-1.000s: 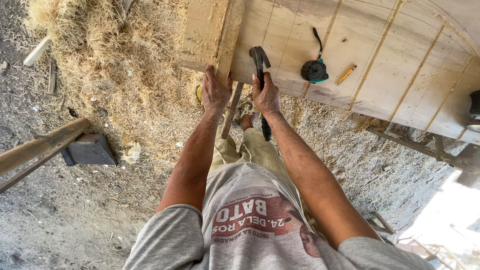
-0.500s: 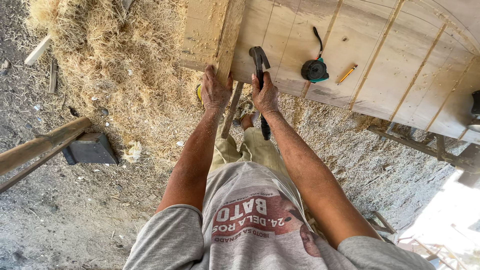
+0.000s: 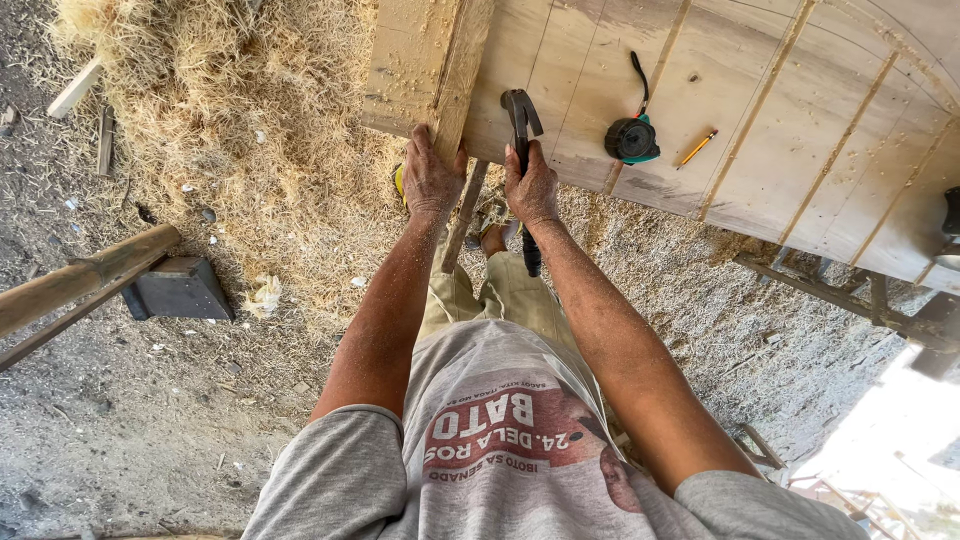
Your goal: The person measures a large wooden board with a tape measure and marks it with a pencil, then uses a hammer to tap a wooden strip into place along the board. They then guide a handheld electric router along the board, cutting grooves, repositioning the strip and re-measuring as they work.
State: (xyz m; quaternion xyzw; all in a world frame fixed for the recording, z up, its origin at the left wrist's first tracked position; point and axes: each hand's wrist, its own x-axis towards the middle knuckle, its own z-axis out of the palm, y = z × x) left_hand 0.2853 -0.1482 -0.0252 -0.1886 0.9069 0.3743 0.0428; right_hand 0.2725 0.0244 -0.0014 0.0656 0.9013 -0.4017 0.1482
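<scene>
My left hand (image 3: 432,180) grips the near end of a thick wooden beam (image 3: 428,62) that lies on a large plywood panel (image 3: 790,140). My right hand (image 3: 530,185) is closed around the handle of a dark claw hammer (image 3: 521,115), whose head rests on the panel just beyond my fingers. The hammer's handle end hangs down below my wrist. The two hands are side by side at the panel's near edge.
A black and green tape measure (image 3: 633,138) and an orange pencil (image 3: 697,148) lie on the panel to the right. A straw pile (image 3: 230,120) covers the ground at left. A wooden pole (image 3: 80,282) and a dark metal block (image 3: 178,290) sit at lower left.
</scene>
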